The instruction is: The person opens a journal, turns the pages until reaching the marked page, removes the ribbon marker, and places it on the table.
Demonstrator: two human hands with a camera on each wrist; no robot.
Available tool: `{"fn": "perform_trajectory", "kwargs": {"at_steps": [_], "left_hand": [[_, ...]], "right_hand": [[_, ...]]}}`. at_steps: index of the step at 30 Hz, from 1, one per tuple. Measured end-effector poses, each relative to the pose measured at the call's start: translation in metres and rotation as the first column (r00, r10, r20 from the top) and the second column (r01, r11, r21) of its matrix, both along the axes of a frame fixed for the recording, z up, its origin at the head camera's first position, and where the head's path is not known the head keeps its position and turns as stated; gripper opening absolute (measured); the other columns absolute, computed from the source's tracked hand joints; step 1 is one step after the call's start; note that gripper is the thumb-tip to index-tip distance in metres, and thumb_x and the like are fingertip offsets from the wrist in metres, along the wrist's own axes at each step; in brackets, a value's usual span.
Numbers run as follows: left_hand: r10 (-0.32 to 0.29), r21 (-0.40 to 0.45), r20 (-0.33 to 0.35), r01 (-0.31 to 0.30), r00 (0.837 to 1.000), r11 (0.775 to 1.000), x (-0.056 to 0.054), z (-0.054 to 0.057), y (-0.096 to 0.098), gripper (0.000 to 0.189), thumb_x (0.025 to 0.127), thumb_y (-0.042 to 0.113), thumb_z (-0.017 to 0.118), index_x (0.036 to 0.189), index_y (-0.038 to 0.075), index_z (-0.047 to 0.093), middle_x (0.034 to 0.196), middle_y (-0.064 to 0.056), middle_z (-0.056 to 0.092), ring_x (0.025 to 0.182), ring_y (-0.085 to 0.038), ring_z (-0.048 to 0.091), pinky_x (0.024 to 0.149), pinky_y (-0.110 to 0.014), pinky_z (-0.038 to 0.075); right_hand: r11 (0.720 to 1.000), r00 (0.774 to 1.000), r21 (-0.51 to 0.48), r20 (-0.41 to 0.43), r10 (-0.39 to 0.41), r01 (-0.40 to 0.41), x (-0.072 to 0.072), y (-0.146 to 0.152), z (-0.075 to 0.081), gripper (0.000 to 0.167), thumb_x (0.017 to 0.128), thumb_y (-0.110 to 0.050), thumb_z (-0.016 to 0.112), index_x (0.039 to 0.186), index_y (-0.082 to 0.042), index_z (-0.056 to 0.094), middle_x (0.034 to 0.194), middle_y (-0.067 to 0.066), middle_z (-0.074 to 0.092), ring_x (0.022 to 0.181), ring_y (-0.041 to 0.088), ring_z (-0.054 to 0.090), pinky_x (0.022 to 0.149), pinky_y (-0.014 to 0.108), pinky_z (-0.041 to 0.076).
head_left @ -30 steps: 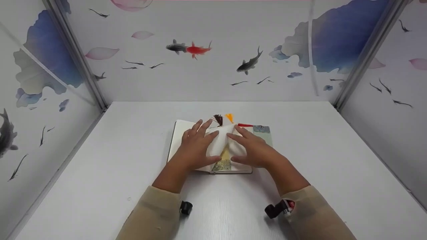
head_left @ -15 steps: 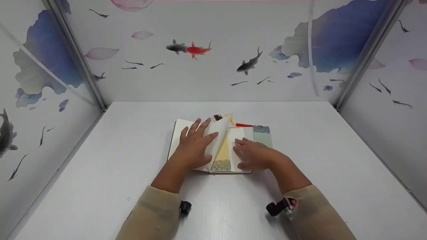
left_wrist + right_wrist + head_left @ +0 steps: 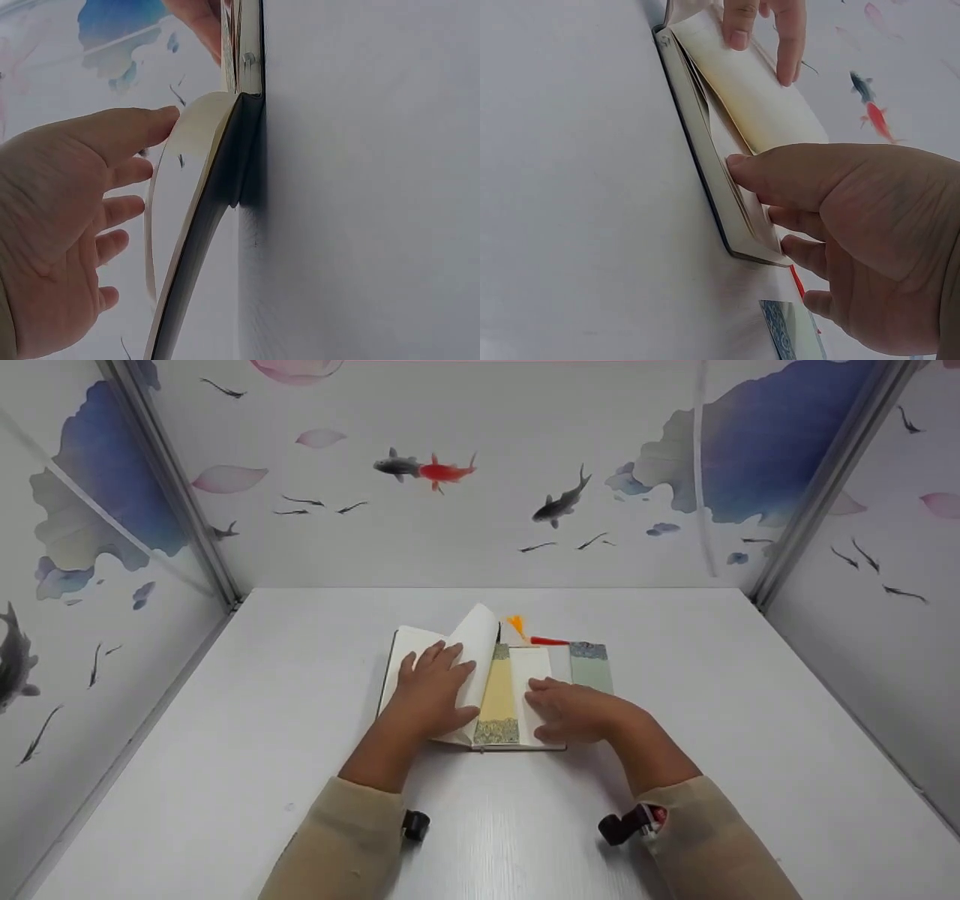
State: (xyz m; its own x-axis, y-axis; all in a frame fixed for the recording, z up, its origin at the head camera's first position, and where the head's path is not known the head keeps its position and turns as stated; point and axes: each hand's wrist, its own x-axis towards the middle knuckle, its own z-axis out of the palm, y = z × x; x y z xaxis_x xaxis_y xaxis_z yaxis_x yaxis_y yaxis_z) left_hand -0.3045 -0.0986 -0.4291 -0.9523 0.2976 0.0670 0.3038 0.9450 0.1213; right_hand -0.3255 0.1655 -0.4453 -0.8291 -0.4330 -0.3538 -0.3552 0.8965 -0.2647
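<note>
An open notebook (image 3: 536,739) lies on the white table. On its right-hand page, beside the fold, is a yellow bookmark (image 3: 498,686) with patterned ends. My left hand (image 3: 429,694) rests against a turned page (image 3: 477,622) that leans over to the left. The left wrist view shows the fingers of this left hand (image 3: 60,202) extended along the curved page, not gripping it. My right hand (image 3: 577,709) touches the right-hand page, fingers mostly straight. In the right wrist view, the thumb of this right hand (image 3: 877,217) lies at the notebook's page edges.
A green bookmark (image 3: 591,664) with a patterned end lies right of the notebook, partly behind my right hand. A red tassel (image 3: 550,641) and an orange tassel (image 3: 515,625) stick out past the notebook's far edge. Printed walls (image 3: 480,547) stand around the table (image 3: 225,735).
The page has swung from the middle over to the left with my left hand, uncovering the yellow bookmark. My right hand has moved back from the page's far corner onto the right-hand page.
</note>
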Motion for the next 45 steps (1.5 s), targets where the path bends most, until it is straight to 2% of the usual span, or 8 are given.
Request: {"fn": "perform_trajectory", "kwargs": {"at_steps": [4, 9, 14, 19, 22, 27, 37, 45], "left_hand": [[0.009, 0.004, 0.017, -0.009, 1.0, 1.0, -0.001, 0.0, -0.002, 0.077, 0.096, 0.049, 0.077, 0.163, 0.025, 0.048, 0.177, -0.003, 0.032, 0.167, -0.031, 0.024, 0.133, -0.062, 0.024], [0.007, 0.028, 0.082, -0.009, 0.997, 1.0, -0.001, -0.001, -0.005, 0.071, 0.098, 0.043, 0.074, 0.162, 0.024, 0.049, 0.177, -0.006, 0.033, 0.166, -0.033, 0.027, 0.131, -0.058, 0.031], [0.011, 0.061, 0.158, -0.021, 0.987, 0.998, 0.001, 0.0, -0.008, 0.067, 0.101, 0.042, 0.07, 0.162, 0.023, 0.049, 0.176, -0.008, 0.035, 0.163, -0.036, 0.03, 0.129, -0.06, 0.033], [0.015, 0.106, 0.203, -0.037, 0.979, 0.994, 0.003, 0.002, -0.01, 0.065, 0.1, 0.045, 0.07, 0.16, 0.029, 0.052, 0.176, -0.01, 0.033, 0.161, -0.04, 0.033, 0.126, -0.064, 0.034], [0.03, 0.092, 0.223, -0.052, 0.974, 0.994, 0.004, 0.002, -0.011, 0.068, 0.097, 0.049, 0.073, 0.159, 0.028, 0.054, 0.176, -0.011, 0.033, 0.16, -0.041, 0.035, 0.125, -0.065, 0.034], [0.049, 0.051, 0.237, -0.063, 0.97, 0.997, 0.006, 0.001, -0.012, 0.069, 0.096, 0.043, 0.074, 0.158, 0.02, 0.055, 0.172, -0.012, 0.039, 0.159, -0.041, 0.037, 0.124, -0.064, 0.037], [0.034, 0.037, 0.283, -0.046, 0.959, 0.998, 0.008, 0.002, -0.013, 0.069, 0.095, 0.041, 0.072, 0.16, 0.024, 0.053, 0.172, -0.013, 0.039, 0.157, -0.043, 0.038, 0.124, -0.064, 0.038], [0.042, 0.051, 0.387, -0.067, 0.921, 0.996, 0.006, -0.004, -0.015, 0.074, 0.097, 0.043, 0.069, 0.165, 0.024, 0.045, 0.176, -0.01, 0.033, 0.163, -0.04, 0.031, 0.129, -0.062, 0.034]], "right_hand": [[1.0, 1.0, -0.018, 0.003, 0.009, -0.009, 0.0, 0.0, 0.001, 0.076, 0.103, -0.04, 0.069, 0.169, -0.023, 0.036, 0.181, -0.004, 0.021, 0.17, 0.025, 0.014, 0.137, 0.052, 0.02], [0.999, 1.0, -0.046, 0.007, 0.02, -0.02, 0.0, 0.003, 0.0, 0.076, 0.103, -0.038, 0.069, 0.169, -0.021, 0.035, 0.181, -0.003, 0.02, 0.17, 0.026, 0.012, 0.137, 0.051, 0.019], [0.998, 1.0, -0.063, 0.0, 0.015, -0.015, 0.002, 0.004, 0.0, 0.076, 0.102, -0.037, 0.069, 0.169, -0.021, 0.036, 0.181, -0.003, 0.021, 0.17, 0.025, 0.014, 0.137, 0.052, 0.02], [0.997, 1.0, -0.08, 0.002, 0.008, -0.008, 0.004, 0.003, 0.001, 0.075, 0.102, -0.036, 0.069, 0.168, -0.022, 0.037, 0.181, -0.004, 0.023, 0.17, 0.025, 0.015, 0.136, 0.052, 0.021], [0.997, 1.0, -0.075, -0.002, 0.006, -0.006, 0.004, 0.002, 0.001, 0.075, 0.102, -0.036, 0.069, 0.168, -0.021, 0.037, 0.181, -0.004, 0.023, 0.17, 0.025, 0.015, 0.137, 0.051, 0.021], [0.997, 1.0, -0.076, -0.006, -0.002, 0.002, 0.004, 0.001, 0.0, 0.076, 0.101, -0.035, 0.07, 0.168, -0.021, 0.038, 0.18, -0.005, 0.023, 0.17, 0.025, 0.015, 0.137, 0.051, 0.02], [0.995, 0.999, -0.095, -0.033, -0.004, 0.0, 0.003, -0.001, -0.001, 0.075, 0.099, -0.032, 0.072, 0.166, -0.017, 0.042, 0.179, -0.003, 0.028, 0.169, 0.026, 0.021, 0.136, 0.05, 0.024], [0.992, 0.999, -0.127, -0.043, 0.005, -0.011, 0.004, 0.0, 0.0, 0.074, 0.098, -0.028, 0.072, 0.164, -0.013, 0.044, 0.178, 0.001, 0.03, 0.168, 0.029, 0.023, 0.135, 0.05, 0.025]]}}
